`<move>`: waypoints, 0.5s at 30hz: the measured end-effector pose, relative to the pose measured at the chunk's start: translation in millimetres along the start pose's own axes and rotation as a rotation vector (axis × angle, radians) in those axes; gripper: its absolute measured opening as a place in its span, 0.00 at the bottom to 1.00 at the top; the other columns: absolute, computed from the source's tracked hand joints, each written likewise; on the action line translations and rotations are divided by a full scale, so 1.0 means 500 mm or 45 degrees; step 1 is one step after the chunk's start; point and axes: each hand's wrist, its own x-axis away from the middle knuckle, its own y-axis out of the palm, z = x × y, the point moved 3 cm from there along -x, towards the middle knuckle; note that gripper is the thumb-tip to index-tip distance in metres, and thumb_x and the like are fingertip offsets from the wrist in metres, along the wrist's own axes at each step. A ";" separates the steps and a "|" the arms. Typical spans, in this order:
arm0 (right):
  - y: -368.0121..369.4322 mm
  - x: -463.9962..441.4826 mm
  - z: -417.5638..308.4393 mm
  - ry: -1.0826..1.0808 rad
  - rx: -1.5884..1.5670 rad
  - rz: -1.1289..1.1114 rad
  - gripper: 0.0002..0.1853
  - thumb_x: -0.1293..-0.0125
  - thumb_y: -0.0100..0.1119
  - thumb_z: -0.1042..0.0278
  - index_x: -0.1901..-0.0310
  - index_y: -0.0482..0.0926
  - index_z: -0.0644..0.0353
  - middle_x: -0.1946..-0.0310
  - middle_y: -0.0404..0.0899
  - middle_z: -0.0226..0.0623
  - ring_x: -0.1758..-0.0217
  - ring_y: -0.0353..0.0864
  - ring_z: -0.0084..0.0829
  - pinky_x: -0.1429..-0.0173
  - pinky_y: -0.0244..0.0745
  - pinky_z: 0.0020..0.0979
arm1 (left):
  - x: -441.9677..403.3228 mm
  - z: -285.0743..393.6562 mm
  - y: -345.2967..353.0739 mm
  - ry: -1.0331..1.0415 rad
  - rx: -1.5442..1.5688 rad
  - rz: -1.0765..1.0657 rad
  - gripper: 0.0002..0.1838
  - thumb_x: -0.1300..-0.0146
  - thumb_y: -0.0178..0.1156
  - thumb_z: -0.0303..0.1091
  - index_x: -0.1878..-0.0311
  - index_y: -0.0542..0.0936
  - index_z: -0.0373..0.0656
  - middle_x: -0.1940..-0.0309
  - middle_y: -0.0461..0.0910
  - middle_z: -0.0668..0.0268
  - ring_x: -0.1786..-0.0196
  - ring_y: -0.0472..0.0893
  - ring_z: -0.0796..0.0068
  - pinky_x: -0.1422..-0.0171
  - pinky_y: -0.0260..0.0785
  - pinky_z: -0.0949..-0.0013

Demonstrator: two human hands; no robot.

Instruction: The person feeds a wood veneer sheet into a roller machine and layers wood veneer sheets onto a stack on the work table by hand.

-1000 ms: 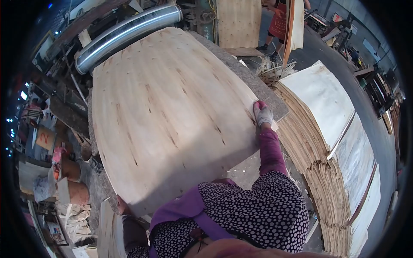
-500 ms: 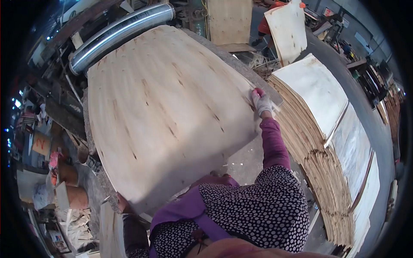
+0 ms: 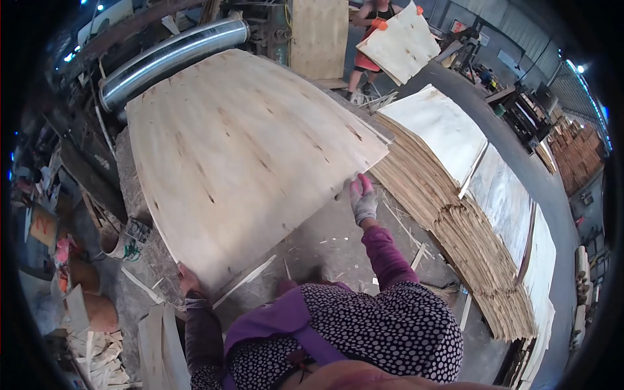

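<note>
A large pale wood veneer sheet with dark knots and streaks lies on a stack in front of me. My left hand, bare, is at its near left corner, fingers closed on the edge. My right hand wears a whitish glove with pink fingertips. It is at the near edge, close to the right corner, with thumb and fingers apart. The fingertips reach the edge; I cannot tell whether they press on it. Layers below the sheet show at its right side.
A shiny metal roller lies beyond the sheet. To the right stands a long stack of veneer with white sheets on top. A co-worker in orange gloves carries another sheet. Wood scraps litter the lower left.
My right hand has moved from the sheet's right edge to its near edge, its fingers now apart. The view has shifted. The co-worker and the carried sheet now show more fully.
</note>
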 end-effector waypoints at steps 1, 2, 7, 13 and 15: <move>-0.005 0.011 0.002 0.005 0.004 -0.001 0.22 0.41 0.54 0.58 0.47 0.72 0.58 0.49 0.74 0.47 0.47 0.73 0.43 0.44 0.68 0.35 | -0.003 -0.002 0.000 0.000 0.011 -0.015 0.40 0.38 0.39 0.65 0.46 0.71 0.31 0.50 0.74 0.44 0.46 0.72 0.49 0.43 0.62 0.59; -0.011 0.022 0.005 0.011 0.008 -0.002 0.22 0.41 0.54 0.57 0.47 0.72 0.57 0.49 0.74 0.47 0.46 0.73 0.43 0.44 0.68 0.35 | -0.005 -0.004 0.000 0.000 0.020 -0.030 0.40 0.38 0.39 0.64 0.46 0.71 0.30 0.50 0.74 0.44 0.46 0.73 0.49 0.43 0.63 0.59; -0.031 0.069 0.061 0.218 -0.075 -0.072 0.25 0.40 0.53 0.52 0.45 0.72 0.57 0.51 0.76 0.46 0.47 0.75 0.40 0.44 0.68 0.33 | 0.017 0.011 0.008 0.051 0.312 -0.037 0.37 0.37 0.42 0.61 0.47 0.71 0.30 0.53 0.76 0.49 0.51 0.76 0.56 0.47 0.66 0.62; -0.075 0.086 0.186 0.322 -0.217 -0.103 0.24 0.39 0.53 0.55 0.44 0.70 0.60 0.51 0.77 0.43 0.47 0.75 0.34 0.44 0.67 0.30 | 0.024 0.013 0.013 0.019 0.382 -0.015 0.34 0.35 0.41 0.57 0.49 0.71 0.28 0.56 0.77 0.51 0.56 0.78 0.60 0.51 0.69 0.63; -0.104 0.092 0.226 0.402 -0.276 -0.072 0.22 0.38 0.54 0.58 0.45 0.71 0.61 0.52 0.77 0.41 0.48 0.75 0.32 0.44 0.67 0.29 | 0.030 0.040 -0.002 0.034 0.112 0.007 0.36 0.36 0.40 0.60 0.48 0.71 0.30 0.56 0.77 0.48 0.53 0.77 0.53 0.49 0.68 0.61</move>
